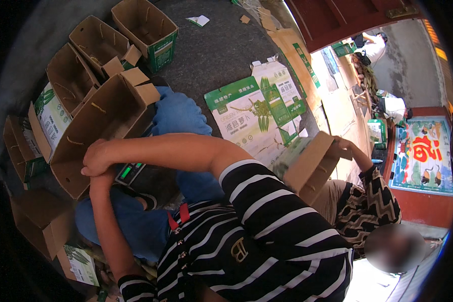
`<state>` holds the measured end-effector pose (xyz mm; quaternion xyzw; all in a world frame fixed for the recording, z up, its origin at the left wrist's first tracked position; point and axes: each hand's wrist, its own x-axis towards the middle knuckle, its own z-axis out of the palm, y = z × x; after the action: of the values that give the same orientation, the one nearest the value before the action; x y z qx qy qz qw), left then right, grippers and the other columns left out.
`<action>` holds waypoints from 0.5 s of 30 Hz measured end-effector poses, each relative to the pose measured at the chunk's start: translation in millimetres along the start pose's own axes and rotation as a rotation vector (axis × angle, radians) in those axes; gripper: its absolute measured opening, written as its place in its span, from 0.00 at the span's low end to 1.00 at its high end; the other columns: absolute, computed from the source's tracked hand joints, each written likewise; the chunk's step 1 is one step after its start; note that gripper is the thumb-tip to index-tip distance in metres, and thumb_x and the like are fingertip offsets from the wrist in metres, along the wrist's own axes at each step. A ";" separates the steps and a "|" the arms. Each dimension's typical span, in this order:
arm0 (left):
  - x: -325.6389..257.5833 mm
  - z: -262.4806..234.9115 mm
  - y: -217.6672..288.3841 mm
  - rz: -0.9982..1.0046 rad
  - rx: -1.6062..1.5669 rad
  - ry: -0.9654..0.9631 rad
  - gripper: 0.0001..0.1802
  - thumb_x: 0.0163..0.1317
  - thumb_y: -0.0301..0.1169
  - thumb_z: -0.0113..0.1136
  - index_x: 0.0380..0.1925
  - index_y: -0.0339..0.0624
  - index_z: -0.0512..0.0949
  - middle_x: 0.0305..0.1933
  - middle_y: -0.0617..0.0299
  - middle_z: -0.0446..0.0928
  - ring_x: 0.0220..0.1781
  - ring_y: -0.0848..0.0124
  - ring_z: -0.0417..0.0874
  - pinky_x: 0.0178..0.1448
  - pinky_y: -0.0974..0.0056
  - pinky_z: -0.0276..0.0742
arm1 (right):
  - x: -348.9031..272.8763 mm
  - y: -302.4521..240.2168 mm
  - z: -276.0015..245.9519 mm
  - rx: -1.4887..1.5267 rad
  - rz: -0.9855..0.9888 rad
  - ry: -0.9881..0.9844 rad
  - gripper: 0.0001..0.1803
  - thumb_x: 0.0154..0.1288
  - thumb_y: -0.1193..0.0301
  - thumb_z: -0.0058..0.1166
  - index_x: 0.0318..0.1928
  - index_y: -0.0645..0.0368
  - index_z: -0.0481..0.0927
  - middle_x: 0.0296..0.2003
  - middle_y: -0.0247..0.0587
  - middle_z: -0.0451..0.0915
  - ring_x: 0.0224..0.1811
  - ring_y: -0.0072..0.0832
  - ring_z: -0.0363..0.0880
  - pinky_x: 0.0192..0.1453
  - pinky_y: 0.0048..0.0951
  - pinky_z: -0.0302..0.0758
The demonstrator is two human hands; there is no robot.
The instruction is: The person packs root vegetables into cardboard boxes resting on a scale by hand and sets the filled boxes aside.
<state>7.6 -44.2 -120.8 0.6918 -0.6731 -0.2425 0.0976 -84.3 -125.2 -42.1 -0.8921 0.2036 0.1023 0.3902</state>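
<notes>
On the left, an open cardboard box (pixel 117 95) leans at a slant, its mouth toward the camera, with similar boxes (pixel 22 146) crowded around it. It should be light for its bulk and stiff along its folded edges, though the loose flaps (pixel 38 132) would probably bend if they took the load. The surface looks dry and matt, so slipping seems unlikely; creased corners are the likelier damage. The 2 rope handles (pixel 75 142) on its inner walls look soft and easy to hook, while 2 opposite walls held near the bottom would steady it better.

At the near side of this box, the right hand (pixel 96 157) bends downward over the left wrist, fingers curled; I cannot tell whether its grip is clenched on anything. The left forearm (pixel 108 221) rises from the lower edge and passes under the right, so the left hand is hidden and its grip cannot be told. Just right of the crossing sits a scale (pixel 130 172) with a lit green display. The right forearm (pixel 166 148) runs almost level from a bent elbow, well out across the body.
</notes>
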 end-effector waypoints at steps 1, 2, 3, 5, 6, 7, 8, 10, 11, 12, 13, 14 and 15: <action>0.9 -1.6 3.2 -0.036 -0.004 -0.017 0.18 0.56 0.28 0.46 0.49 0.43 0.68 0.53 0.49 0.67 0.56 0.58 0.67 0.56 0.61 0.62 | 0.4 0.4 0.0 0.020 0.007 -0.013 0.30 0.60 0.52 0.31 0.43 0.65 0.75 0.44 0.53 0.74 0.50 0.46 0.70 0.54 0.45 0.62; 1.6 -3.3 6.6 -0.071 -0.007 -0.035 0.18 0.56 0.28 0.46 0.48 0.43 0.68 0.52 0.50 0.67 0.56 0.58 0.67 0.56 0.60 0.62 | 0.5 1.0 0.2 0.021 0.008 -0.014 0.30 0.60 0.52 0.31 0.43 0.65 0.75 0.44 0.53 0.74 0.50 0.46 0.70 0.54 0.45 0.62; 1.7 -5.2 10.4 -0.071 -0.008 -0.035 0.18 0.56 0.28 0.46 0.48 0.43 0.68 0.52 0.50 0.67 0.56 0.58 0.67 0.56 0.60 0.62 | 0.5 1.5 0.1 0.021 0.008 -0.017 0.30 0.60 0.52 0.31 0.43 0.65 0.75 0.44 0.53 0.74 0.50 0.47 0.70 0.54 0.46 0.62; 1.4 -8.6 16.7 -0.084 0.006 -0.027 0.18 0.56 0.29 0.46 0.48 0.43 0.68 0.52 0.50 0.68 0.56 0.58 0.67 0.56 0.60 0.62 | 0.3 1.9 0.2 0.021 0.009 -0.021 0.30 0.60 0.52 0.31 0.43 0.66 0.75 0.44 0.54 0.74 0.50 0.47 0.70 0.54 0.46 0.62; 2.0 -6.7 14.1 -0.083 0.006 -0.028 0.18 0.56 0.29 0.46 0.48 0.43 0.68 0.52 0.50 0.68 0.56 0.58 0.67 0.56 0.60 0.62 | 0.6 2.5 0.6 0.024 0.008 -0.015 0.30 0.60 0.52 0.31 0.43 0.66 0.75 0.43 0.54 0.74 0.50 0.48 0.70 0.54 0.47 0.62; 2.2 -5.3 10.7 -0.071 0.013 -0.020 0.18 0.56 0.29 0.46 0.49 0.44 0.68 0.52 0.50 0.67 0.56 0.58 0.67 0.56 0.60 0.62 | 0.3 1.3 0.1 0.026 0.005 -0.010 0.30 0.60 0.52 0.31 0.43 0.66 0.75 0.43 0.55 0.74 0.50 0.48 0.70 0.54 0.48 0.62; 2.0 -4.3 7.7 -0.059 0.021 -0.012 0.18 0.56 0.30 0.46 0.49 0.44 0.68 0.53 0.51 0.67 0.56 0.58 0.67 0.56 0.60 0.62 | -0.3 0.4 -0.4 0.025 0.003 -0.011 0.30 0.60 0.52 0.31 0.43 0.66 0.75 0.43 0.55 0.74 0.50 0.48 0.70 0.54 0.48 0.62; 1.1 -4.2 4.6 -0.065 0.020 -0.020 0.18 0.56 0.30 0.46 0.49 0.45 0.68 0.53 0.51 0.67 0.56 0.58 0.66 0.57 0.60 0.62 | -2.4 -0.2 -1.4 -0.024 -0.011 0.015 0.28 0.60 0.53 0.31 0.41 0.63 0.77 0.41 0.52 0.75 0.47 0.46 0.72 0.50 0.43 0.66; 1.1 -4.6 4.8 -0.069 0.020 -0.029 0.18 0.56 0.30 0.46 0.49 0.46 0.68 0.54 0.51 0.67 0.56 0.58 0.66 0.57 0.60 0.62 | -2.3 -0.1 -1.3 -0.024 -0.011 0.015 0.28 0.60 0.53 0.31 0.41 0.63 0.77 0.41 0.52 0.75 0.47 0.46 0.72 0.50 0.43 0.66; 1.6 -4.2 5.1 -0.069 0.020 -0.030 0.18 0.56 0.30 0.46 0.49 0.46 0.68 0.54 0.51 0.67 0.56 0.58 0.66 0.57 0.60 0.62 | -2.2 -0.1 -1.2 -0.026 -0.008 0.016 0.28 0.60 0.53 0.31 0.41 0.63 0.77 0.41 0.52 0.75 0.47 0.46 0.72 0.50 0.43 0.66; 2.5 -4.1 6.5 -0.073 0.052 -0.050 0.19 0.57 0.30 0.46 0.50 0.46 0.68 0.54 0.51 0.66 0.57 0.58 0.66 0.57 0.60 0.61 | -2.0 -0.2 -1.2 -0.027 -0.006 0.017 0.28 0.60 0.53 0.31 0.41 0.63 0.77 0.41 0.52 0.75 0.47 0.46 0.72 0.50 0.43 0.66; 3.0 -4.3 7.9 -0.078 0.084 -0.071 0.19 0.57 0.31 0.46 0.50 0.47 0.68 0.54 0.51 0.66 0.57 0.59 0.66 0.57 0.60 0.61 | -2.2 -0.4 -1.3 -0.028 -0.006 0.017 0.28 0.60 0.53 0.31 0.41 0.63 0.77 0.41 0.52 0.75 0.47 0.46 0.72 0.50 0.43 0.66; 2.4 -5.2 9.2 -0.078 0.084 -0.071 0.19 0.57 0.31 0.46 0.50 0.47 0.68 0.54 0.51 0.66 0.57 0.59 0.66 0.57 0.60 0.61 | -2.7 -0.6 -1.5 -0.024 -0.007 0.020 0.28 0.60 0.53 0.31 0.41 0.64 0.77 0.41 0.53 0.75 0.47 0.46 0.72 0.50 0.43 0.66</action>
<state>1.8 -48.2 -112.6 0.7122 -0.6581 -0.2420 0.0349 -86.4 -125.2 -39.8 -0.8984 0.2032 0.0947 0.3777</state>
